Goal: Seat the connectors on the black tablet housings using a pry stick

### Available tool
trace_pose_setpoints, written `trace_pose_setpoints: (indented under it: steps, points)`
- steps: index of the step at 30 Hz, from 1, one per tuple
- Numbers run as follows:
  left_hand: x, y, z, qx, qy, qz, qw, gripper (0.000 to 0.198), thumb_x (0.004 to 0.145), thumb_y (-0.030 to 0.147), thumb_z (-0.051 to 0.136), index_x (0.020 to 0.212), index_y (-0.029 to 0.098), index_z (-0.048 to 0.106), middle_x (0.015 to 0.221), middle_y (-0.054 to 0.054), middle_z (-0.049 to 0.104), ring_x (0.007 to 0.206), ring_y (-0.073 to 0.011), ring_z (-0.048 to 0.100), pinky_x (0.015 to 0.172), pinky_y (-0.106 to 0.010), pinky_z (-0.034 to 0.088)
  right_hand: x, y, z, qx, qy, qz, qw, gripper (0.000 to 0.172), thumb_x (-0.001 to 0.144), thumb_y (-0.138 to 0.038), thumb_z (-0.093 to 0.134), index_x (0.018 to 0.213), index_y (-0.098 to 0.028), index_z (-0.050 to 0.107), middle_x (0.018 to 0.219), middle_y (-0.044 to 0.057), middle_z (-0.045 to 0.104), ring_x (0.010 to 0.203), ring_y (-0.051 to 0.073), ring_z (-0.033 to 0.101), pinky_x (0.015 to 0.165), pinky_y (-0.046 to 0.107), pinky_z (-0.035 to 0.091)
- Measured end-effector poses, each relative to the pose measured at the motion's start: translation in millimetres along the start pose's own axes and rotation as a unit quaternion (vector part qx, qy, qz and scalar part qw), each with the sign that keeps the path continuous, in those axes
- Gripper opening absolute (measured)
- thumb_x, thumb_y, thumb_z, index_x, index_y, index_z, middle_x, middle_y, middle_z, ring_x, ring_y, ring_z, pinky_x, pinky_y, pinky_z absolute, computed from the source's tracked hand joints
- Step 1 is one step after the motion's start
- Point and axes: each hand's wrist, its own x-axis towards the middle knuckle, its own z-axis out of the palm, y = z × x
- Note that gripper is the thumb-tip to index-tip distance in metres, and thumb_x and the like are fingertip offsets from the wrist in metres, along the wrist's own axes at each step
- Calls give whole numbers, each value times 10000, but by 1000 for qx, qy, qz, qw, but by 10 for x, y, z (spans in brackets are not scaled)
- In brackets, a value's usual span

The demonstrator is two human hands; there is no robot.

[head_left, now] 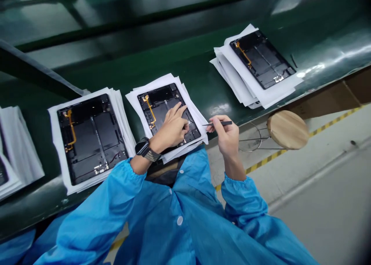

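In the middle of the bench lies an opened tablet shell (150, 99) with an orange flex cable (151, 111) along its left side. White foam sheets (194, 109) are stacked under it. My left hand (174, 128) rests over the shell's right half, two fingers stretched across it, the others bent; no held object shows. A dark watch circles that wrist. Beside the stack's right corner, my right hand (227, 135) pinches dark tweezers (223, 123), their tip pointing left toward the shell. Part of the shell is hidden under my left hand.
A second opened tablet shell (87, 141) lies on sheets to the left, and a third tablet shell (261, 58) at the far right. More white sheets (24, 149) sit at the left edge. A round wooden stool (288, 129) stands beyond the green bench's (199, 64) front edge.
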Motion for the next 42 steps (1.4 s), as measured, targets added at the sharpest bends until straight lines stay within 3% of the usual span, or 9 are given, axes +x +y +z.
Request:
trace_pose_setpoints:
  steps: [4, 9, 14, 19, 25, 28, 33, 38, 42]
  points:
    - [-50, -73, -5, -24, -29, 1, 999, 138, 861, 103, 641, 847, 174, 759, 1721, -75, 317, 1648, -378, 85, 1314, -656, 95, -40, 30, 36, 0, -58, 24, 998, 173, 985, -381, 701, 987, -208, 709, 720, -10, 741, 645, 131, 675, 677, 278, 548]
    - [-82, -82, -14, -25, -37, 21, 999, 176, 895, 111, 636, 906, 198, 788, 1759, -48, 243, 1659, -355, 11, 1310, -655, 31, -69, 105, 39, 1, -68, 32, 997, 185, 978, -395, 709, 948, -213, 704, 717, -11, 738, 653, 143, 676, 689, 291, 545]
    - [-34, -102, -32, 4, -4, 39, 999, 150, 894, 120, 657, 937, 204, 773, 1766, -40, 229, 1659, -353, 15, 1299, -678, 31, -110, 100, 26, -6, -79, 34, 996, 196, 989, -407, 689, 963, -213, 706, 738, -5, 738, 684, 157, 693, 709, 298, 542]
    - [44, -137, -68, 30, 4, 51, 998, 70, 874, 143, 693, 888, 180, 751, 1740, -82, 281, 1652, -378, 56, 1307, -663, 68, -70, 38, 44, -103, -123, -27, 987, 199, 1009, -373, 645, 908, -212, 706, 754, -7, 719, 717, 159, 673, 730, 294, 507]
    - [77, -135, -76, 27, 2, 54, 998, 80, 824, 176, 781, 891, 171, 737, 1716, -105, 310, 1640, -413, 97, 1303, -658, 106, 107, 43, 29, -181, -205, -97, 957, 161, 1021, -310, 620, 923, -215, 705, 820, 5, 710, 724, 161, 632, 715, 298, 476]
    - [63, -145, -64, 22, -2, 57, 998, 94, 835, 197, 776, 912, 179, 726, 1715, -104, 313, 1643, -402, 95, 1299, -666, 116, 128, 71, -2, -224, -221, -164, 935, 161, 1037, -300, 604, 949, -223, 714, 867, 26, 727, 782, 187, 622, 746, 325, 487]
    - [28, -164, -37, 4, 0, 52, 999, 111, 851, 204, 760, 944, 190, 701, 1728, -108, 295, 1649, -380, 94, 1303, -656, 126, -13, 191, 0, -280, -196, -281, 897, 166, 1046, -242, 570, 992, -241, 727, 919, 59, 757, 858, 233, 608, 838, 401, 526]
    - [4, -155, -27, 0, -3, 42, 999, 127, 858, 198, 752, 963, 171, 685, 1734, -159, 268, 1651, -375, 82, 1325, -593, 109, -250, 384, 92, -289, -99, -325, 895, 171, 1021, -179, 590, 1077, -248, 737, 988, 86, 773, 913, 254, 650, 827, 418, 557]
    - [-5, -139, -39, -1, -4, 51, 999, 130, 854, 197, 749, 961, 182, 679, 1734, -135, 274, 1650, -376, 87, 1324, -606, 111, -340, 411, 169, -269, -41, -304, 913, 179, 1018, -181, 601, 1085, -268, 742, 989, 79, 767, 896, 248, 672, 826, 421, 558]
